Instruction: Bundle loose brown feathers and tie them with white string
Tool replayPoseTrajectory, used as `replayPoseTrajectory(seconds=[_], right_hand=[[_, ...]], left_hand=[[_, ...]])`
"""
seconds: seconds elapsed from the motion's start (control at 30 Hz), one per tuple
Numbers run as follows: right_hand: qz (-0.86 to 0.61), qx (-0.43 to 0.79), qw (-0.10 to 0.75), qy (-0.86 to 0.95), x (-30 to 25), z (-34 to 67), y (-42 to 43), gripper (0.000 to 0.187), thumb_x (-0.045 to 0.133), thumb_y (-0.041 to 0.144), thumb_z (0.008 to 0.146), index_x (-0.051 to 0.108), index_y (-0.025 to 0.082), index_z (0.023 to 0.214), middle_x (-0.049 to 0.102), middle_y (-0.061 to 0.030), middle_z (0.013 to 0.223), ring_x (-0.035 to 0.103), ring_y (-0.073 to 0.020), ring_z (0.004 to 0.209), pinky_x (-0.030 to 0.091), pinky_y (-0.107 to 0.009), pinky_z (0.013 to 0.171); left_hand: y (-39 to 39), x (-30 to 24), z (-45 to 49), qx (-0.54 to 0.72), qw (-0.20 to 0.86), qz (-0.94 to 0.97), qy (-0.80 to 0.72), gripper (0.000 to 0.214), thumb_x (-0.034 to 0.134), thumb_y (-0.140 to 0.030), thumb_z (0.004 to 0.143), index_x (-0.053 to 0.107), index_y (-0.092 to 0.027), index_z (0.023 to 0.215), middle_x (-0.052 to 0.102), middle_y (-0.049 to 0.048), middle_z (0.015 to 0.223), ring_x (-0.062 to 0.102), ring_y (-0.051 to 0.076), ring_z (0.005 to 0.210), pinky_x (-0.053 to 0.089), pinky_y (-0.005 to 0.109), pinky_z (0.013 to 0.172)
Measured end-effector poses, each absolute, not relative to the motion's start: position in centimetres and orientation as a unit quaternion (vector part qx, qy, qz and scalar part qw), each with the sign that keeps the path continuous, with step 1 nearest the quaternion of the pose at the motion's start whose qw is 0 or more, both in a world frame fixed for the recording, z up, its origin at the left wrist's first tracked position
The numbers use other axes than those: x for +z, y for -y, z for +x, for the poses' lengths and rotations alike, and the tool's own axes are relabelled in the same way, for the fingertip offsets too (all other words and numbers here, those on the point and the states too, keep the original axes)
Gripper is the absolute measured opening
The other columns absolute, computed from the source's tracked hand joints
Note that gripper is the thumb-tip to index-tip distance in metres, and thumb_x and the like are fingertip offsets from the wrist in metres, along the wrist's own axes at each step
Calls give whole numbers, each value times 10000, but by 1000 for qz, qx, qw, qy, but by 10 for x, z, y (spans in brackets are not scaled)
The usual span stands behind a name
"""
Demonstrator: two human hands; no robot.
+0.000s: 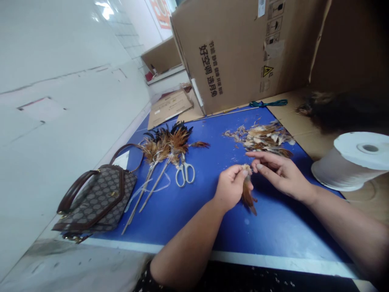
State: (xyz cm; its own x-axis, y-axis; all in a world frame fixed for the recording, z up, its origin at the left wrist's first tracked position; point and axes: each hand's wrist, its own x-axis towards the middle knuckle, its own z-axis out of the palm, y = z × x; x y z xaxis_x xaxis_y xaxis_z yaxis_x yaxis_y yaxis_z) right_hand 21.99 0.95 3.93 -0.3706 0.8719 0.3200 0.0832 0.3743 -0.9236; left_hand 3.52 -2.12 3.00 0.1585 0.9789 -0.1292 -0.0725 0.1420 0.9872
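Several rust-brown feathers [247,194], pale-tipped, hang pinched in the left hand [231,187], the loosely open right hand [279,172] just beside them.

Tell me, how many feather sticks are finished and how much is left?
Looks done: a few thin sticks topped with brown and black feathers, lying beside the silver metal scissors. In hand: the left hand pinches a small bunch of brown feathers, and the right hand touches its top. Left: a loose heap of pale and brown feathers beyond the hands.
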Motion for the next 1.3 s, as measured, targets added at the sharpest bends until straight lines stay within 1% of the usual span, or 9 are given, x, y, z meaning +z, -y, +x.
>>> replayPoseTrajectory(seconds=[0.13,0.3,0.5,0.7,0.87,1.07,1.17,1.3], right_hand=[[-341,456,435,698,39,220,-9,438,633,477,998,677,220,1349,713,-62,934,680,-185,802,588,-316,769],[-341,431,437,712,40,225,-11,365,633,459,1000,734,216,1252,719,-57,927,686,-193,859,577,-326,838],[-342,423,433,719,39,226,-11,356,638,442,1000,741,216,1254,737,-57,934,689,-194,860,579,-326,830],[-330,352,454,749,42,227,-15,266,660,391,995,797,257,1180,755,-80,1074,708,-227,979,572,-359,886],[-277,343,438,783,44,226,-18,288,667,367,998,795,298,1247,742,-59,926,692,-201,873,574,-354,816],[-260,343,448,784,35,223,-20,278,648,345,1011,802,321,1240,741,-58,906,689,-186,837,570,-342,771],[-260,347,438,787,32,222,-21,273,634,360,1017,810,317,1222,744,-62,925,694,-187,851,572,-345,787],[-266,367,417,788,35,222,-20,290,634,411,1013,823,278,1188,737,-70,901,692,-189,840,577,-350,799]], left_hand=[[19,25,36,438,656,443,-425,358,717,-483,888,651,-137,951,634,1,611,526,97,455,439,223,470],[15,25,32,466,686,403,-387,380,774,-473,853,647,-121,921,611,0,625,521,90,466,423,224,477],[14,26,33,461,720,363,-372,403,845,-418,797,649,-100,950,658,36,789,549,82,521,449,242,506],[14,22,31,461,728,370,-347,365,841,-400,821,656,-98,908,561,-17,679,491,66,524,457,249,541],[13,19,30,439,738,377,-348,379,847,-415,815,667,-91,898,544,-24,642,493,72,514,442,253,529],[13,21,27,422,730,396,-364,414,831,-466,816,674,-94,907,573,-17,612,572,107,511,475,273,558],[12,23,25,411,723,407,-379,438,836,-495,798,662,-100,869,568,-19,581,601,126,523,470,266,558],[12,25,22,395,717,425,-386,431,822,-501,813,644,-108,820,525,-37,555,568,107,493,423,244,519]])
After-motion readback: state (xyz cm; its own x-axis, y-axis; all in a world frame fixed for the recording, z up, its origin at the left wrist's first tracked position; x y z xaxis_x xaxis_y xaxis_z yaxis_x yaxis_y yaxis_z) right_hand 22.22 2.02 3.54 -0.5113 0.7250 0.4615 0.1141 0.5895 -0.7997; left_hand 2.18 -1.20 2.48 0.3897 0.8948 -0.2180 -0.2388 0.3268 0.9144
